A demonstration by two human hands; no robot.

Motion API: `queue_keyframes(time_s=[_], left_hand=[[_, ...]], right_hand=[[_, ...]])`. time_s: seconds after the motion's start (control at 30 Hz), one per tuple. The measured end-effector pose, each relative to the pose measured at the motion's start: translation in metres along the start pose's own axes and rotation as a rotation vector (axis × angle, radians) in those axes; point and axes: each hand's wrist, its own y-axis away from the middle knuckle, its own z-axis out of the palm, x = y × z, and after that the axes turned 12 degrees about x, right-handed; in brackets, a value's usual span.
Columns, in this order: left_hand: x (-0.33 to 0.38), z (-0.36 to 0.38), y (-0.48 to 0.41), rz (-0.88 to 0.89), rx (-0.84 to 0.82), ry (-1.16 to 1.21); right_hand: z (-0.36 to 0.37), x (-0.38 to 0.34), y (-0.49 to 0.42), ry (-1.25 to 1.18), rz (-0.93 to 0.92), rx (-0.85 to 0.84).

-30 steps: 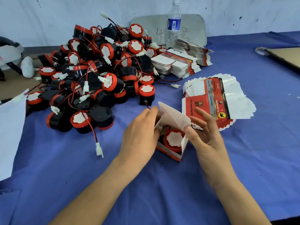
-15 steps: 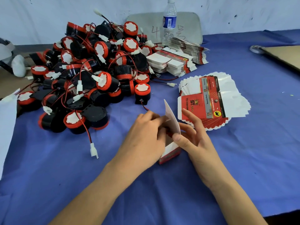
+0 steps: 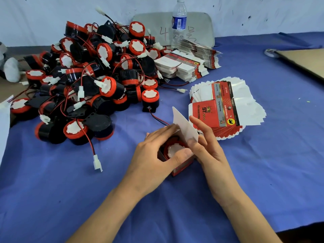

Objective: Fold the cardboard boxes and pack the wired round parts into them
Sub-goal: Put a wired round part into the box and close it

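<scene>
A small red and white cardboard box (image 3: pixel 182 166) stands on the blue cloth with a red-rimmed round part (image 3: pixel 173 149) inside it. My left hand (image 3: pixel 154 155) curls round the box from the left, its thumb across the box's open top. My right hand (image 3: pixel 206 146) pinches the raised white lid flap (image 3: pixel 184 125) from the right. A big pile of black and red wired round parts (image 3: pixel 91 78) lies at the back left. A fanned stack of flat red and white box blanks (image 3: pixel 226 106) lies just beyond my right hand.
More flat blanks are stacked (image 3: pixel 184 65) behind, next to a water bottle (image 3: pixel 178 21) and a grey board (image 3: pixel 173 27). A loose white connector on a red wire (image 3: pixel 97 163) lies left of my hands. A brown board (image 3: pixel 305 60) lies far right.
The box top has come back into sight with the part inside. My left thumb has moved across the opening while my right hand keeps the flap raised.
</scene>
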Motion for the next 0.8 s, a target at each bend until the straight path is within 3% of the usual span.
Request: queue_keyframes(time_s=[0.17,0.3,0.47,0.6,0.7,0.8], left_hand=[[0.001,0.004,0.000,0.066,0.047,-0.076],[0.000,0.007,-0.006,0.117,0.006,-0.136],[-0.009,0.008,-0.002,0.146,0.011,-0.152],[-0.009,0.007,-0.001,0.148,-0.027,-0.205],[-0.008,0.006,-0.003,0.165,-0.072,-0.234],[-0.008,0.006,-0.003,0.163,-0.060,-0.217]], right_hand=[[-0.003,-0.005,-0.002,0.008,0.001,-0.061],[-0.007,-0.006,-0.007,0.107,-0.070,-0.039],[-0.011,-0.006,-0.010,0.043,-0.087,-0.008],[-0.007,-0.006,-0.005,0.184,-0.183,-0.063],[-0.004,-0.013,-0.001,0.158,-0.171,-0.100],[0.006,-0.027,-0.003,0.126,-0.206,0.010]])
